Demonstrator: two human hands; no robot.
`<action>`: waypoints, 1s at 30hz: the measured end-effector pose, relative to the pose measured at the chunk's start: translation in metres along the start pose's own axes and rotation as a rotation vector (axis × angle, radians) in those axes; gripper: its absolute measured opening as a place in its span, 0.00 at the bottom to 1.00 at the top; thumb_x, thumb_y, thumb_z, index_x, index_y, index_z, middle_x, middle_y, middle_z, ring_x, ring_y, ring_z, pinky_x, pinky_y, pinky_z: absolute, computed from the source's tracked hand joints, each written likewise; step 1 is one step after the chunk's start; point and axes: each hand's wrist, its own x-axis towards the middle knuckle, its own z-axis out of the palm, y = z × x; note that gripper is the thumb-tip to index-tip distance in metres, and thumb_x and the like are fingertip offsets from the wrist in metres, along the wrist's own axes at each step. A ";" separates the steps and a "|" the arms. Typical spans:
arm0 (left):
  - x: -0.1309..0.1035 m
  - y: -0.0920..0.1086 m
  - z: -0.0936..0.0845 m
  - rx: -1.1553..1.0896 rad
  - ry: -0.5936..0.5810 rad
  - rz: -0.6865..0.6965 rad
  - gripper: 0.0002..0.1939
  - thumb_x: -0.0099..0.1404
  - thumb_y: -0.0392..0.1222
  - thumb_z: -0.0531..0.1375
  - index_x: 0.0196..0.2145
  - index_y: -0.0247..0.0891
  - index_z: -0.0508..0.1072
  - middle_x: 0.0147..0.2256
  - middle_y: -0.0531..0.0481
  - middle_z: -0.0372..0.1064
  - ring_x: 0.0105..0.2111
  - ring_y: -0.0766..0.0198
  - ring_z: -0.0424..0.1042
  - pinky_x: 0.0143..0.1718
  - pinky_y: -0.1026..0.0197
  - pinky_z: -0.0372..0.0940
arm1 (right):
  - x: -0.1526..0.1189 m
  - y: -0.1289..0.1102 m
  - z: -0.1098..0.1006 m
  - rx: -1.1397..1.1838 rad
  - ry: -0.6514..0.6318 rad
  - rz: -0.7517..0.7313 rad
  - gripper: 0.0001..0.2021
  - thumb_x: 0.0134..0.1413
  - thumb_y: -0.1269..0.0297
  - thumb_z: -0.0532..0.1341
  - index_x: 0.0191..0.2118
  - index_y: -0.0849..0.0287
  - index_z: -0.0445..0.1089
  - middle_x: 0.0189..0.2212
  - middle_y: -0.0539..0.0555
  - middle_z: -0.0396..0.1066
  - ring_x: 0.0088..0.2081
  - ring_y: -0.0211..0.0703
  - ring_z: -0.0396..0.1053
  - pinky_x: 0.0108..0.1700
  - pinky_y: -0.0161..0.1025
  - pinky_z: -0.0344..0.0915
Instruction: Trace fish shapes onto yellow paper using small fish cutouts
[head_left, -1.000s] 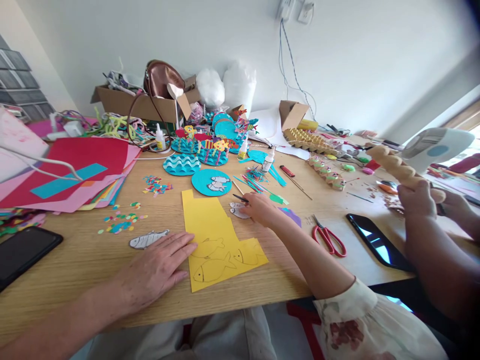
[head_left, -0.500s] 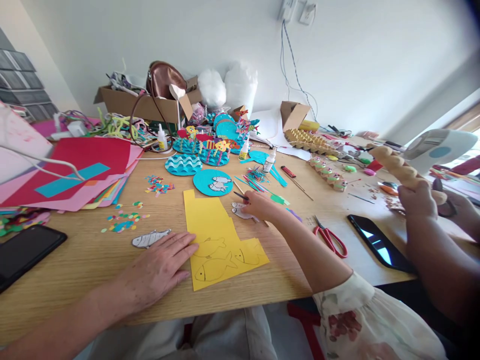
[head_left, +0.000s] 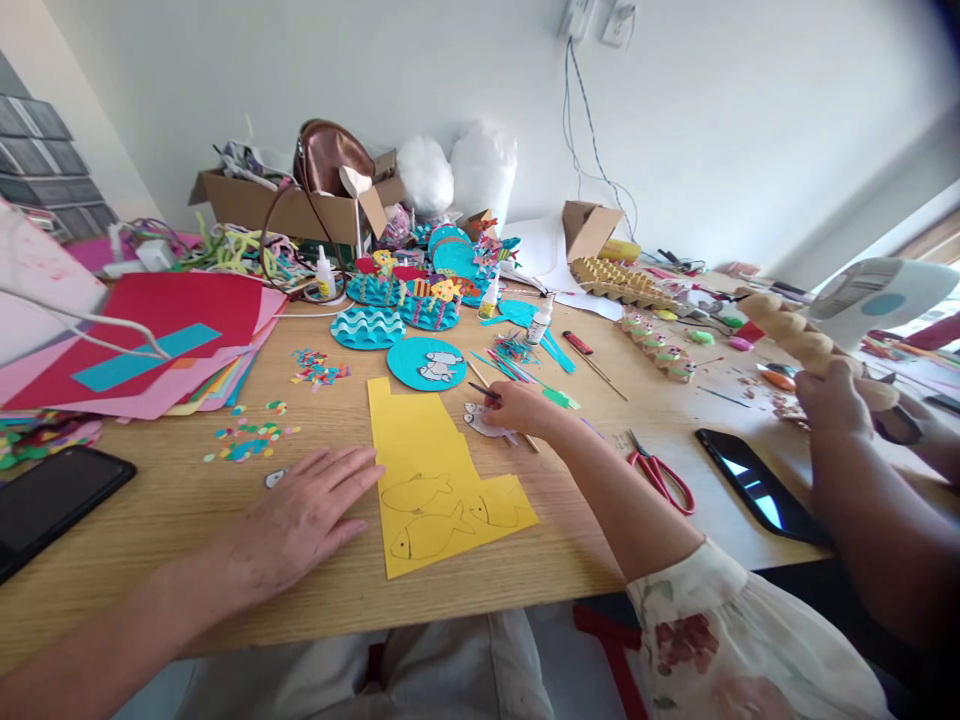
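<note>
My left hand (head_left: 311, 515) lies flat with its fingers stretched out, fingertips at the left edge of the yellow paper (head_left: 420, 440). Beneath it is a paper fish cut-out (head_left: 275, 479), mostly covered so that only its head shows. Dark outlines of fish are drawn on the lower part of the yellow paper. Pinched in my right hand (head_left: 521, 410) is a slim dark pencil (head_left: 484, 391), its point to the left. That hand is over white fish cut-outs (head_left: 484, 422) beside the yellow paper. More cut-outs lie on the blue disc (head_left: 401, 368).
Red-handled scissors (head_left: 664, 480) and a phone (head_left: 757, 485) lie right of my arm. A co-worker's hands (head_left: 836, 405) hold a strip of egg carton (head_left: 787, 325). Confetti (head_left: 251, 440), coloured sheets (head_left: 172, 295) and another phone (head_left: 64, 505) are on the left.
My left hand has slid a little left and up, now covering more of the grey fish cut-out and less of the yellow paper. My right hand has barely moved.
</note>
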 end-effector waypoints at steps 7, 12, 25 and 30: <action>-0.014 -0.037 -0.012 0.021 0.000 -0.150 0.24 0.67 0.51 0.43 0.54 0.38 0.62 0.53 0.43 0.61 0.52 0.53 0.61 0.52 0.50 0.58 | -0.002 -0.001 -0.001 0.007 0.009 0.014 0.09 0.47 0.61 0.58 0.34 0.58 0.67 0.33 0.55 0.71 0.33 0.43 0.66 0.26 0.32 0.52; -0.026 -0.060 -0.011 0.019 0.000 -0.239 0.23 0.65 0.53 0.45 0.51 0.40 0.65 0.50 0.43 0.63 0.52 0.52 0.61 0.52 0.48 0.57 | -0.010 -0.007 -0.008 0.007 0.042 0.016 0.06 0.50 0.64 0.55 0.33 0.59 0.66 0.32 0.55 0.70 0.32 0.41 0.65 0.27 0.32 0.51; -0.019 -0.059 -0.015 -0.034 -0.162 -0.195 0.17 0.61 0.41 0.49 0.47 0.43 0.68 0.46 0.46 0.66 0.49 0.52 0.63 0.46 0.53 0.61 | -0.019 -0.002 -0.006 -0.047 0.091 -0.003 0.05 0.49 0.65 0.54 0.31 0.58 0.65 0.28 0.54 0.69 0.31 0.42 0.64 0.25 0.33 0.47; -0.011 -0.059 -0.020 -0.044 -0.214 -0.179 0.17 0.59 0.39 0.50 0.45 0.42 0.69 0.43 0.46 0.67 0.45 0.53 0.66 0.43 0.55 0.62 | -0.030 -0.009 -0.008 -0.034 0.092 -0.044 0.07 0.50 0.64 0.53 0.32 0.58 0.67 0.27 0.54 0.69 0.30 0.40 0.63 0.25 0.33 0.46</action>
